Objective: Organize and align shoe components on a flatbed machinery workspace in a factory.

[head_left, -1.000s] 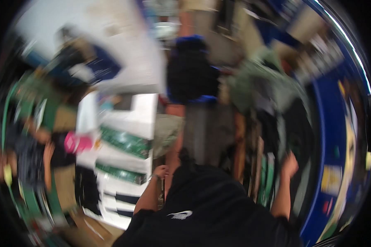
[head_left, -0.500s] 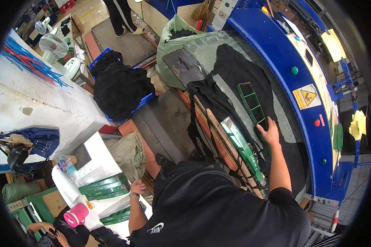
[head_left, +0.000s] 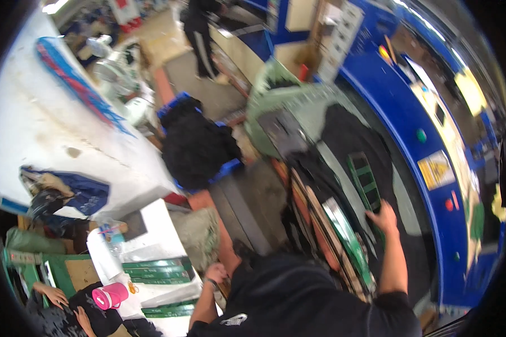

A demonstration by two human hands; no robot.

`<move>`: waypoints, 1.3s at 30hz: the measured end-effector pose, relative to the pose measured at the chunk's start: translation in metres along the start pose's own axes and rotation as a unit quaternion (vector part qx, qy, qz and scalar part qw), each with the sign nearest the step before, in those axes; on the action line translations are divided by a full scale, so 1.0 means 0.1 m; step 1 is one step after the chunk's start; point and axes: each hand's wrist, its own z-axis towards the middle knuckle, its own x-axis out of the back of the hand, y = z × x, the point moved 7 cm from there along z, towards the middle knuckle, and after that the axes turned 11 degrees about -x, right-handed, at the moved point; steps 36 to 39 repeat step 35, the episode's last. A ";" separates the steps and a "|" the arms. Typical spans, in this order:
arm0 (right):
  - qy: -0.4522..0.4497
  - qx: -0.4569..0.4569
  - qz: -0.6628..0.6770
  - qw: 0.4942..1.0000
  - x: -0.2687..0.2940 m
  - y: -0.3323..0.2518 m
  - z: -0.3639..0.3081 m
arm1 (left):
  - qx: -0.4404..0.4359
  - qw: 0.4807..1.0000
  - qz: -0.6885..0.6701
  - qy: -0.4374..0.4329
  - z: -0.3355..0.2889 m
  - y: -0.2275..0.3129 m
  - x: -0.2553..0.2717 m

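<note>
A narrow green frame with crossbars, apparently a cutting die (head_left: 359,182), lies on black fabric (head_left: 346,126) on the machine bed to my right. My right hand (head_left: 384,218) grips its near end, thumb on the left side and fingers over the top; the hand covers that end. My left hand (head_left: 215,273) hangs low beside the white table (head_left: 158,219), fingers curled, with nothing visible in it. Closest to that hand are several stacked green dies (head_left: 168,310) on the table. The picture is blurred by motion.
A blue machine beam (head_left: 396,121) with buttons curves along the right. Another green die (head_left: 343,227) lies at the bed's near edge. A blue crate heaped with black cloth (head_left: 197,146) stands ahead. At lower left, another person's hands (head_left: 53,295) are near a pink cup (head_left: 109,295).
The whole view has swung, so the scene sits lower and further right. My right hand remains at the die's near end, and my left hand stays low with its fingers curled.
</note>
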 end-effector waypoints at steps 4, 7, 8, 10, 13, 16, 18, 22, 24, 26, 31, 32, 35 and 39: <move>-0.018 -0.009 0.040 0.999 0.33 0.06 -0.30 | 0.114 0.991 0.057 0.044 0.14 -0.14 -0.14; 0.117 0.094 0.039 0.988 0.44 -0.07 -0.25 | 0.116 0.980 0.154 0.047 0.33 -0.22 -0.32; 0.166 0.145 0.027 0.975 0.58 -0.19 -0.37 | 0.087 0.954 0.274 0.088 0.44 0.08 -0.65; 0.122 0.134 0.036 0.983 0.93 -0.56 -0.55 | 0.029 0.909 0.402 0.104 0.61 0.71 -1.36; 0.071 0.149 0.021 0.986 1.35 -1.22 -0.75 | -0.074 0.925 0.372 0.011 1.00 1.14 -1.89; 0.088 0.300 0.013 0.950 1.56 -1.85 -0.94 | -0.094 0.926 0.363 -0.029 1.06 1.61 -2.66; 0.132 0.393 0.020 0.910 1.61 -2.11 -1.09 | -0.104 0.934 0.327 -0.097 1.04 1.79 -3.11; 0.137 0.405 0.060 0.902 1.42 -2.03 -1.11 | -0.060 0.909 0.299 -0.283 0.98 1.94 -4.16; 0.095 0.444 0.032 0.890 1.51 -2.34 -1.29 | -0.071 0.886 0.362 -0.281 0.83 2.05 -4.35; 0.138 0.558 -0.061 0.816 1.55 -2.67 -1.58 | -0.089 0.885 0.350 -0.295 0.71 2.08 -4.40; 0.149 0.627 -0.039 0.764 1.42 -2.94 -1.59 | -0.162 0.865 0.321 -0.349 0.58 2.04 -4.41; 0.145 0.639 -0.028 0.755 1.38 -2.98 -1.57 | -0.166 0.868 0.319 -0.343 0.57 2.03 -4.37; 0.167 0.633 0.002 0.756 0.85 -2.93 -1.07 | -0.193 0.868 0.334 -0.313 0.58 2.00 -4.22; 0.167 0.633 0.002 0.756 0.85 -2.93 -1.07 | -0.193 0.868 0.334 -0.313 0.58 2.00 -4.22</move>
